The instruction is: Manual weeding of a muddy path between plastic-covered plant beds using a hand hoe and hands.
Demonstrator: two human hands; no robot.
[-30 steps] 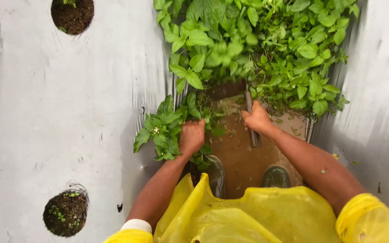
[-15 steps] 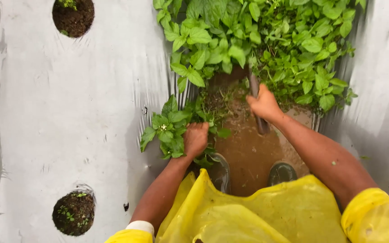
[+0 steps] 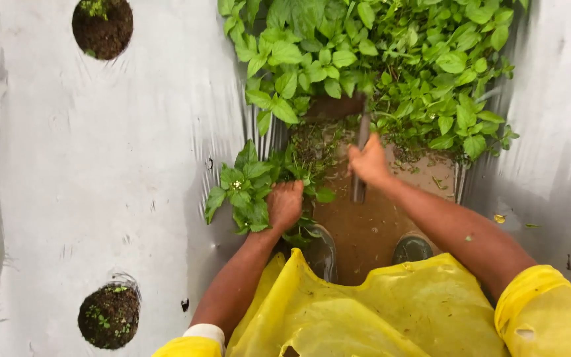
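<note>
Setting: Silver-grey plastic sheeting (image 3: 100, 165) covers raised beds on both sides of a narrow, wet, brown dirt furrow (image 3: 371, 225), seen from above.
Planting holes: round openings cut in the left sheet show dark soil, one at the top (image 3: 103, 28) and one at the bottom (image 3: 108, 316), each with small green sprouts; a third sits partly out of view at the left edge.
Weeds: a thick mass of broad-leaved green weeds (image 3: 378, 59) fills the far end of the furrow and spills over the sheet edges.
Left hand: the left hand (image 3: 285, 205) is closed in a fist around a bunch of leafy weeds (image 3: 242, 188) that lies at the left edge of the furrow, against the sheeting.
Right hand: the right hand (image 3: 368, 162) is clamped on the handle of a dark tool (image 3: 362, 142), whose upper end runs in under the leaves; its working end is hidden by foliage.
Clothing: yellow sleeves and a yellow plastic apron (image 3: 371, 311), spotted with mud, fill the bottom of the view.
Feet: two dark rubber boots (image 3: 412, 248) stand in the muddy furrow just below the hands, their toes showing above the apron.
</note>
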